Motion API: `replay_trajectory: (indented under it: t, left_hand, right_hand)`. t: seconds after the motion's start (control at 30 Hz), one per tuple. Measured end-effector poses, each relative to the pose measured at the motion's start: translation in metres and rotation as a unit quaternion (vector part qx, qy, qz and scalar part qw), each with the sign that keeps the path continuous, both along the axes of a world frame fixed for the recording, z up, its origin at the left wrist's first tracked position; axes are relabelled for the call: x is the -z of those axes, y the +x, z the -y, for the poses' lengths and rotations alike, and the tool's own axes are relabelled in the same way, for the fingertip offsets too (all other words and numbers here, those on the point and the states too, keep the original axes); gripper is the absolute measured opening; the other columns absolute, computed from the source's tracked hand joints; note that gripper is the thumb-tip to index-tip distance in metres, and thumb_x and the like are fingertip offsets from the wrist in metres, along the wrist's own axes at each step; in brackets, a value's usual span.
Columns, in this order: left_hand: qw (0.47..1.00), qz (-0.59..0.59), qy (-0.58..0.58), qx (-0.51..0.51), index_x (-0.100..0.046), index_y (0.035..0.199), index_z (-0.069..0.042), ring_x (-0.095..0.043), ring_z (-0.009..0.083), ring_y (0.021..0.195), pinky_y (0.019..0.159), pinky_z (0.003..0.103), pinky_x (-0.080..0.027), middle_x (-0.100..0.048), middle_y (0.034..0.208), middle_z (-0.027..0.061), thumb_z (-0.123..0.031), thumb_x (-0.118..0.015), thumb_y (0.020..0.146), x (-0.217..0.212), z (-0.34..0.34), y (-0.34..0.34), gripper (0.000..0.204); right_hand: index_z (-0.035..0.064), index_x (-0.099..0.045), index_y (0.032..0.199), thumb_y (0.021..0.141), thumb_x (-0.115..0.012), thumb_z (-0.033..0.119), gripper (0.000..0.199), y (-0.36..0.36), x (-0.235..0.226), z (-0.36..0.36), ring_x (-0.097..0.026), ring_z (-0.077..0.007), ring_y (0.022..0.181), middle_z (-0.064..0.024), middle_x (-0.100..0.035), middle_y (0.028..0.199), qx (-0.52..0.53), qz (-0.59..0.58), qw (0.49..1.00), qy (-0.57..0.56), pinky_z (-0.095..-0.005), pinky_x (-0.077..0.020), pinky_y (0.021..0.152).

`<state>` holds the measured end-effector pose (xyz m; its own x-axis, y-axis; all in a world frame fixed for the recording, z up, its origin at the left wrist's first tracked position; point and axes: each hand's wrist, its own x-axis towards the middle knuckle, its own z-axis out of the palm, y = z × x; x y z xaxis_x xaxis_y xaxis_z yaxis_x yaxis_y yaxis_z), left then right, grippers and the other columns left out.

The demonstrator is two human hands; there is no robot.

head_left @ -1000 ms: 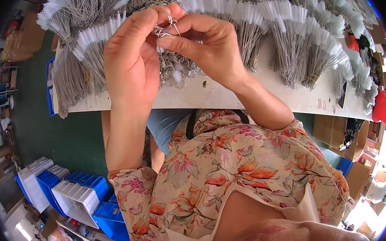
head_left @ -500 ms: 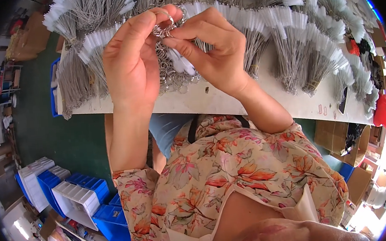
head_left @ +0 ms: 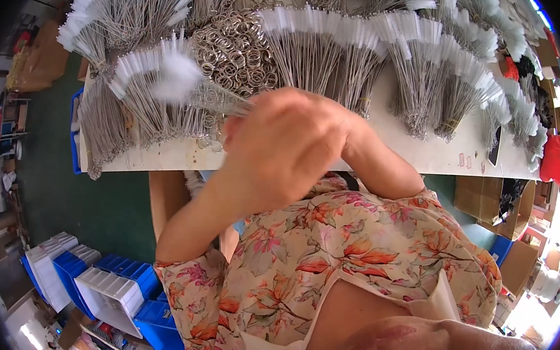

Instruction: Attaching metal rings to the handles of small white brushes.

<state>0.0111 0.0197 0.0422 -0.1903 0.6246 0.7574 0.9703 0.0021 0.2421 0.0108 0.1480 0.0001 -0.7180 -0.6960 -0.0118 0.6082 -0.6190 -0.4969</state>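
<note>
A thin wire brush (head_left: 177, 78) with a fluffy white tip sits blurred in the upper left of the frame, its wire stem running down right into the hands at about the middle. The left hand (head_left: 284, 148) is curled into a loose fist in front, fingers closed around the stem's lower end as far as I can see. The right hand is pretty much hidden behind it, only the forearm (head_left: 384, 167) shows, so can't tell whether that one is gripping anything. Just behind the hands, at top centre, there's a heap of metal rings (head_left: 234, 50) on the white table (head_left: 423, 154). Bundles of the same white-tipped brushes (head_left: 362, 50) fan out across the whole top of the frame. Lower left, on the green floor (head_left: 85, 203), there's a stack of blue and white bins (head_left: 105, 291)
</note>
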Motion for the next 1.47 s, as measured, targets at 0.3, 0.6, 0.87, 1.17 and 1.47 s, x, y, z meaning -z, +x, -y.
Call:
replay_trajectory:
  t: [0.3, 0.6, 0.87, 1.17, 1.47]
  left_hand:
    - [0.975, 0.183, 0.078, -0.100, -0.059, 0.093, 0.001, -0.058, 0.0211, 0.084, 0.084, 0.037, -0.045, -0.060, 0.095, 0.0108, 0.005, -0.058, 0.075, 0.047, 0.048, 0.030, 0.018]
    - [0.746, 0.581, 0.247, -0.213, -0.056, 0.100, 0.003, -0.055, 0.0125, 0.090, 0.081, 0.025, -0.042, -0.060, 0.095, 0.0058, -0.001, -0.059, 0.083, 0.083, 0.066, 0.024, 0.018]
    - [0.700, 0.611, 0.290, -0.228, -0.058, 0.096, 0.003, -0.057, 0.0123, 0.084, 0.079, 0.026, -0.044, -0.062, 0.094, 0.0087, -0.005, -0.057, 0.086, 0.089, 0.063, 0.020, 0.013]
    - [0.673, 0.619, 0.344, -0.217, -0.057, 0.090, 0.001, -0.058, 0.0157, 0.086, 0.081, 0.030, -0.045, -0.062, 0.094, 0.0121, -0.006, -0.054, 0.087, 0.092, 0.068, 0.024, 0.009]
    - [0.680, 0.606, 0.364, -0.194, -0.059, 0.090, 0.000, -0.057, 0.0108, 0.084, 0.079, 0.024, -0.042, -0.064, 0.090, 0.0095, -0.009, -0.060, 0.086, 0.087, 0.069, 0.026, 0.010]
  right_hand:
    - [0.0033, -0.058, 0.101, 0.093, -0.049, 0.021, 0.022, 0.011, 0.049, 0.024, -0.057, -0.0085, 0.078, -0.0026, -0.059, 0.081, 0.115, -0.015, 0.978, 0.176, -0.0255, -0.0496, 0.067]
    - [-0.0012, -0.057, 0.109, 0.094, -0.048, 0.017, 0.025, 0.018, 0.052, 0.032, -0.059, -0.0108, 0.071, -0.0061, -0.062, 0.085, 0.054, -0.069, 0.965, 0.246, -0.0255, -0.0509, 0.067]
    - [-0.0027, -0.052, 0.117, 0.094, -0.047, 0.015, 0.030, 0.020, 0.047, 0.030, -0.062, -0.0152, 0.079, -0.0105, -0.063, 0.094, 0.060, -0.060, 0.963, 0.255, -0.0274, -0.0525, 0.073]
    - [-0.0009, -0.049, 0.122, 0.094, -0.046, 0.018, 0.034, 0.020, 0.053, 0.030, -0.063, -0.0179, 0.084, -0.0140, -0.062, 0.099, 0.033, -0.020, 0.982, 0.186, -0.0301, -0.0525, 0.075]
    - [0.0046, -0.040, 0.130, 0.095, -0.042, 0.028, 0.042, 0.018, 0.056, 0.029, -0.061, -0.0210, 0.089, -0.0161, -0.059, 0.106, -0.021, 0.015, 0.995, 0.100, -0.0340, -0.0501, 0.080]
